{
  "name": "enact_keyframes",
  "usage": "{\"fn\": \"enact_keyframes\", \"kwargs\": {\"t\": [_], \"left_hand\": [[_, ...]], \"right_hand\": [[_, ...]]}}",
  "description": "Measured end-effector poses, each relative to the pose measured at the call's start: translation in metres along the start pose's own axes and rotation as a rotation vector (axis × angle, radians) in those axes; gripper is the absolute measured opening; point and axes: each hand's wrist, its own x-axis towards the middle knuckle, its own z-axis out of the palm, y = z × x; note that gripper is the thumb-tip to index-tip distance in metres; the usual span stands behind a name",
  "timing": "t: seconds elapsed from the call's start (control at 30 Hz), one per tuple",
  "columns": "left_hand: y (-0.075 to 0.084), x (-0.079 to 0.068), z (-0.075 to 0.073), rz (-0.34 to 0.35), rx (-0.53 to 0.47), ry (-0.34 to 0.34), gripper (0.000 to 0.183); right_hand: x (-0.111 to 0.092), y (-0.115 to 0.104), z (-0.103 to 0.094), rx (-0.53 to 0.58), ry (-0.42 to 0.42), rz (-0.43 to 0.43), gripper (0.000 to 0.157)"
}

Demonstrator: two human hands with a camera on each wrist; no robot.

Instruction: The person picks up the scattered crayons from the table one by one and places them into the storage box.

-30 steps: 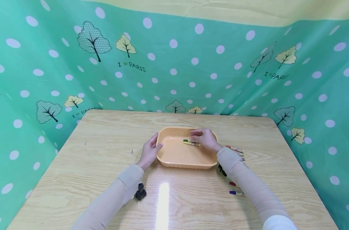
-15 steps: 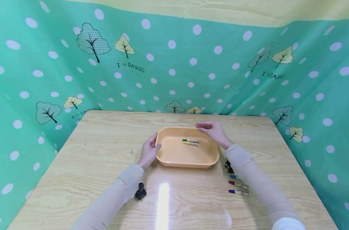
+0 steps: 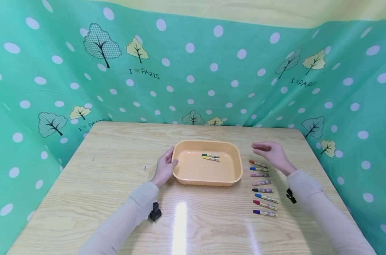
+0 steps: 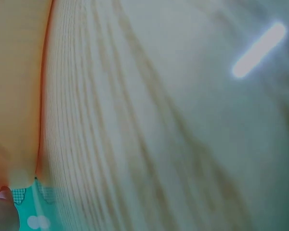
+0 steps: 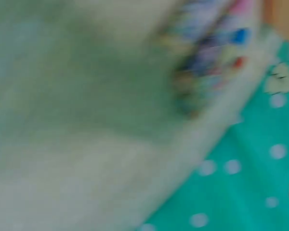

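An orange plastic tray (image 3: 205, 175) stands mid-table; inside it lie a green crayon (image 3: 211, 156) and a yellow crayon (image 3: 211, 159), side by side. At the tray's left wall my left hand (image 3: 164, 168) grips the rim, thumb over the inner side and fingers outside. My right hand (image 3: 273, 155) hovers beyond the tray's right side with nothing visible in it. Just below it, a column of crayons in printed wrappers begins with a red-orange crayon (image 3: 258, 163) and a blue crayon (image 3: 259, 169). The left wrist view catches the tray wall (image 4: 17, 96); the right wrist view is blurred.
Several more crayons continue toward the front, down to a purple one (image 3: 265, 213). All lie on the wood-grain table (image 3: 116, 205). A green polka-dot cloth (image 3: 193, 95) hangs behind and along both sides of the table.
My right hand has left the inside of the tray and swung right, over the crayon column, uncovering the row. The left hand stays on the rim; both crayons in the tray lie still.
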Motion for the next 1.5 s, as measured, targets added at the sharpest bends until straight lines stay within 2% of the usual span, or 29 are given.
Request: {"fn": "enact_keyframes", "kwargs": {"t": [0.07, 0.2, 0.33, 0.5, 0.63, 0.83, 1.07, 1.37, 1.5], "left_hand": [[0.000, 0.000, 0.000, 0.003, -0.004, 0.002, 0.058], [0.001, 0.000, 0.000, 0.019, -0.016, -0.002, 0.058], [0.001, -0.001, 0.000, 0.012, -0.022, -0.010, 0.058], [0.000, 0.000, -0.001, 0.011, -0.027, -0.010, 0.058], [0.000, 0.000, -0.001, 0.012, -0.026, -0.014, 0.058], [0.001, -0.001, -0.002, 0.001, -0.013, -0.021, 0.059], [0.003, 0.001, -0.002, -0.016, -0.015, -0.029, 0.060], [0.024, -0.012, -0.003, -0.035, -0.021, -0.060, 0.059], [0.020, -0.010, -0.003, -0.035, -0.028, -0.056, 0.059]], "right_hand": [[0.000, 0.023, -0.006, 0.048, 0.017, 0.008, 0.040], [-0.001, 0.048, -0.011, 0.064, 0.033, 0.025, 0.039], [-0.006, 0.050, -0.010, -0.044, 0.010, 0.088, 0.043], [-0.004, 0.062, -0.005, -0.068, -0.060, 0.183, 0.050], [-0.005, 0.065, 0.001, -0.065, -0.070, 0.212, 0.049], [-0.005, 0.069, 0.005, -0.066, -0.066, 0.195, 0.048], [-0.004, 0.072, 0.010, -0.189, -0.037, 0.062, 0.032], [-0.002, 0.069, 0.010, -0.206, -0.037, 0.109, 0.026], [-0.001, 0.068, 0.009, -0.201, -0.050, 0.132, 0.026]]}}
